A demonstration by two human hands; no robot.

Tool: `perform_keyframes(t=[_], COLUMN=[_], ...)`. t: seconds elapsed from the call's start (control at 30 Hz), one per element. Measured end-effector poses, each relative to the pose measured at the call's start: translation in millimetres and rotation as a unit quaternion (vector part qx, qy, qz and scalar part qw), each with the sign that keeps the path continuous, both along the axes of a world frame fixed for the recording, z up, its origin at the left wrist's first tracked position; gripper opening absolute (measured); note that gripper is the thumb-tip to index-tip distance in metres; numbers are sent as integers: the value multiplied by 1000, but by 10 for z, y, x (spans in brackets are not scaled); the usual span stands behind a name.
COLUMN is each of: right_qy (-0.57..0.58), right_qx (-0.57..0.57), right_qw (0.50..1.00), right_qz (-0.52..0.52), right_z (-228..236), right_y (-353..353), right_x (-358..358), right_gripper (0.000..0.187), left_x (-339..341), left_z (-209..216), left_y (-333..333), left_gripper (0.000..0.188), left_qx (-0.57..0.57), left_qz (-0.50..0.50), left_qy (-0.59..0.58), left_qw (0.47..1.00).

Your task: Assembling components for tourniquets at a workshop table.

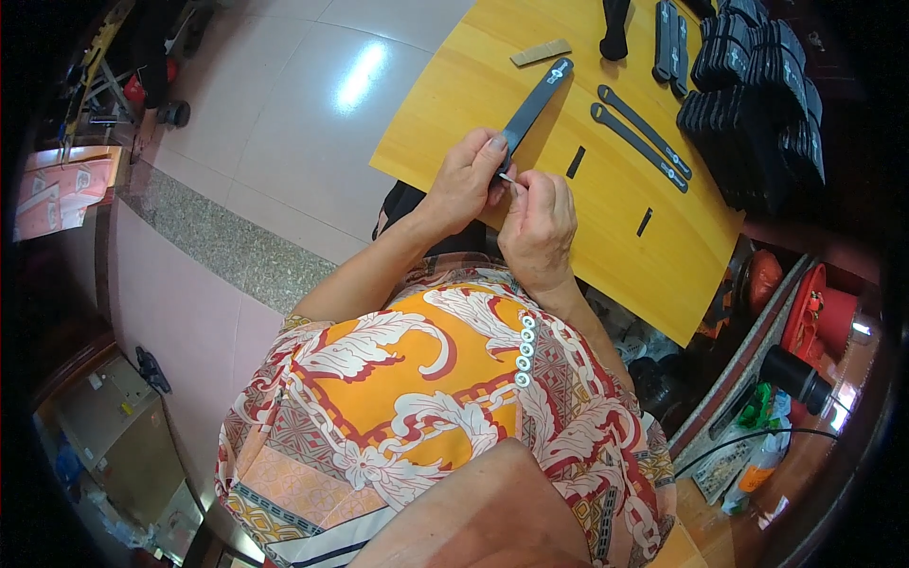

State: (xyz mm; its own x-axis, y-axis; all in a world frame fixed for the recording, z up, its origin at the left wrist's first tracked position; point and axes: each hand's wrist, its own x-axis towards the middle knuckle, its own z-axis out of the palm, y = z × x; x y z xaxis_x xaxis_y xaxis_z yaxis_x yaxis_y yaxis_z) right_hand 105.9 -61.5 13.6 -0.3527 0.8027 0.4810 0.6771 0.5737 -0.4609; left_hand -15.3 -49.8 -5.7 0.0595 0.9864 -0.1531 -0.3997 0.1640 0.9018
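Observation:
A dark strap (540,104) with a rounded, printed far end is held in my left hand (466,180), thumb on top. It slants up and to the right above the yellow table (492,85). Against its near end, my right hand (540,227) is closed in a pinch. A small pale tip (507,178) shows between the two hands; what it belongs to is hidden by my fingers. To the right lie two black straps with slotted ends (630,133), side by side. Two short black strips, one nearer (645,221) and one farther (576,161), rest on the table.
A flat tan piece (541,52) lies beyond the strap. Banded stacks of black straps (748,123) fill the table's right side, with more straps (670,47) near the far edge. Red items and a black cylinder (795,379) stand in the shelf at right.

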Motion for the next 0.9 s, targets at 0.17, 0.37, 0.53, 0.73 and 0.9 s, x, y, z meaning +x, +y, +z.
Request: perform_keyframes(t=[0.17,0.37,0.53,0.73,0.9], right_qy=[8,-22,-32,-50,237], right_qx=[-28,-159,-183,-104,-506], right_qw=[1000,987,982,992,829], right_qz=[-12,-19,-22,-44,-8], right_z=[-17,39,104,19,17], right_y=[-17,-30,-25,-50,64], right_x=[-36,15,46,33,160], right_gripper=[14,7,9,9,9], left_x=[12,98,151,196,143], left_z=[-42,-116,-158,-154,-204], left_y=[13,-11,-39,-46,-70], left_gripper=[24,24,23,24,26], left_qx=[3,48,91,145,134], left_qz=[1,49,81,117,95], left_qy=[27,85,124,186,184], left_qw=[1000,994,985,965,969])
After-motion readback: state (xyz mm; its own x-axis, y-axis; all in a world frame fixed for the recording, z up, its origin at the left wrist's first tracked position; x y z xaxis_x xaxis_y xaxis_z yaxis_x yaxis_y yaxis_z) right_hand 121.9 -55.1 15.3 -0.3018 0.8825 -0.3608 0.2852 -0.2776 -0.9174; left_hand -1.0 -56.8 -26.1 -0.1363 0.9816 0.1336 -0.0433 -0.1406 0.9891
